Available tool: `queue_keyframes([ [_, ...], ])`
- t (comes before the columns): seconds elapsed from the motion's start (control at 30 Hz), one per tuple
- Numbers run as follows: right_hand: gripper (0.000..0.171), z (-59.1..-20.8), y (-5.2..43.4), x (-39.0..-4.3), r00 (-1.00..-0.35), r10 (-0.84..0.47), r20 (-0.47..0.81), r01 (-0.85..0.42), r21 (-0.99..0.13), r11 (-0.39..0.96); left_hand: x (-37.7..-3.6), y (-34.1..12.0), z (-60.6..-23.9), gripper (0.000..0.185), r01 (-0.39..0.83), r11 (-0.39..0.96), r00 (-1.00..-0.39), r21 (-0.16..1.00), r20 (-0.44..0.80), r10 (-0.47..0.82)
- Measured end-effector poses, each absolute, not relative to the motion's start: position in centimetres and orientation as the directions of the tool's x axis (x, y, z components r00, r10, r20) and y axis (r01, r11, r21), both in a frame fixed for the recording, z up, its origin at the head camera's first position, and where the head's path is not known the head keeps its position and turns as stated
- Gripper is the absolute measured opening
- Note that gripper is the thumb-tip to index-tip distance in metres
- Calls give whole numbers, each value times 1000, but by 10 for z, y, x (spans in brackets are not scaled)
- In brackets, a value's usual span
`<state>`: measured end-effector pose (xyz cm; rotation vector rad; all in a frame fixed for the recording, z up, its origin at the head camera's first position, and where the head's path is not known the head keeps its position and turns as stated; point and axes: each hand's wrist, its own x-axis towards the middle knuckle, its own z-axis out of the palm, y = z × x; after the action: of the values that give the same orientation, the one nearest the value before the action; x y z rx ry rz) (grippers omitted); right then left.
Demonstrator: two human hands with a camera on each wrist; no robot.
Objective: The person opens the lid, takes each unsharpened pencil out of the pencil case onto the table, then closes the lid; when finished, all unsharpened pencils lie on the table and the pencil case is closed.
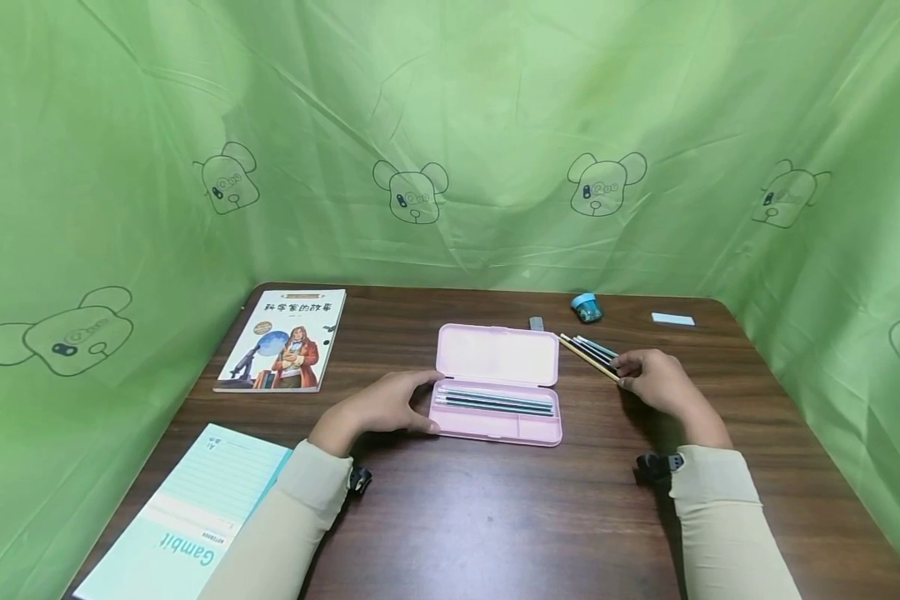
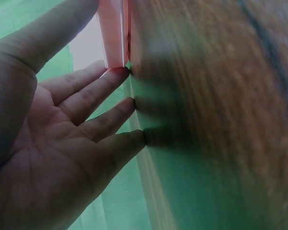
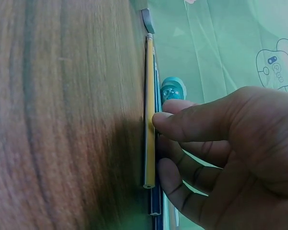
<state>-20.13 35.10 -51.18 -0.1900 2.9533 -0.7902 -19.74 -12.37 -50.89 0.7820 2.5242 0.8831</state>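
Left hand [image 1: 378, 410] flat, fingers straight, touching the left end of the open pink pencil case [image 1: 497, 384]. Right hand [image 1: 658, 382], right of the case, fingers curled on a bundle of pencils [image 1: 589, 353] on the table [image 1: 495, 517]; right wrist view shows the yellow pencil [image 3: 149, 115] nearest the wood

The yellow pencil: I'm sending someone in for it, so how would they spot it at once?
Start at the open pink case in the middle of the table. Just to its right, the right hand touches a small bunch of pencils. The yellow pencil lies nearest the case, the only light one beside dark ones.
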Motion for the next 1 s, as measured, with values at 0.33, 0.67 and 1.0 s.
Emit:
queue_keyframes([
  [0.33, 24, -498, 343, -200, -988, -155, -26, -122, -496, 860, -198, -124, -509, 86, 383, 656, -785, 650, -144, 602],
  [0.67, 29, -467, 296, -188, -972, -233, 11, -203, -527, 825, -197, -124, -509, 86, 384, 657, -784, 648, -147, 603],
  [1.0, 27, -472, 239, -176, -895, -446, -17, -372, -525, 766, -198, -124, -510, 85, 385, 660, -785, 645, -147, 602],
])
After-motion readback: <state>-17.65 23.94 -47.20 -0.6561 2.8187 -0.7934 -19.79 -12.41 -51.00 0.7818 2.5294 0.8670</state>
